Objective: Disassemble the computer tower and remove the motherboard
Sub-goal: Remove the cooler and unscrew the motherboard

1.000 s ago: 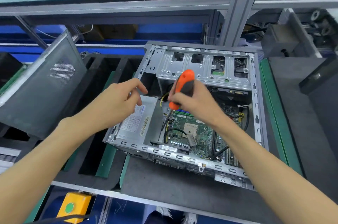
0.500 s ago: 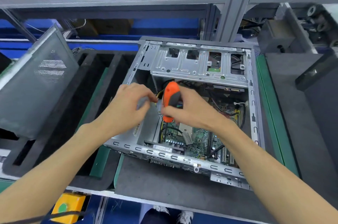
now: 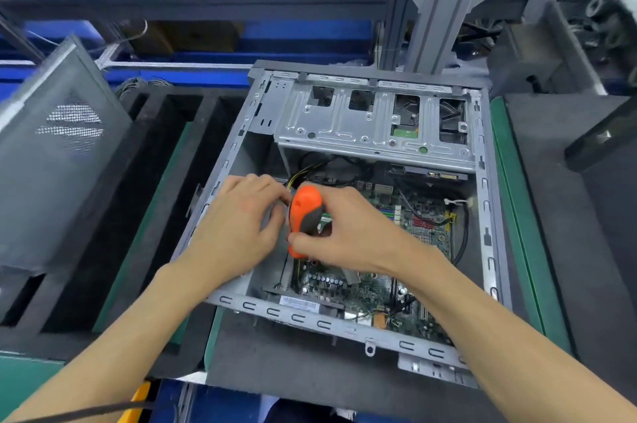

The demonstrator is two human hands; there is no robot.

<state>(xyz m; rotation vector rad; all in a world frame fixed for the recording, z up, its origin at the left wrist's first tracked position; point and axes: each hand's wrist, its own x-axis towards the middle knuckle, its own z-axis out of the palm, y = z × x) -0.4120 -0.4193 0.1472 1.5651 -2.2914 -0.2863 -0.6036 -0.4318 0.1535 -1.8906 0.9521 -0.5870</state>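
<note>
my right hand [image 3: 348, 233] grips orange screwdriver [image 3: 305, 215], left hand [image 3: 238, 226] curled beside it, hold unclear. tip hidden; slip could gouge motherboard [image 3: 406, 236].

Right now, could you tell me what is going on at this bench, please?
A person is working inside an open computer tower lying on its side on the bench. The right hand grips an orange screwdriver pointed down toward the motherboard, which sits inside the case. The left hand reaches in beside the screwdriver; what its fingertips touch is hidden. A removed grey side panel leans at the left.
</note>
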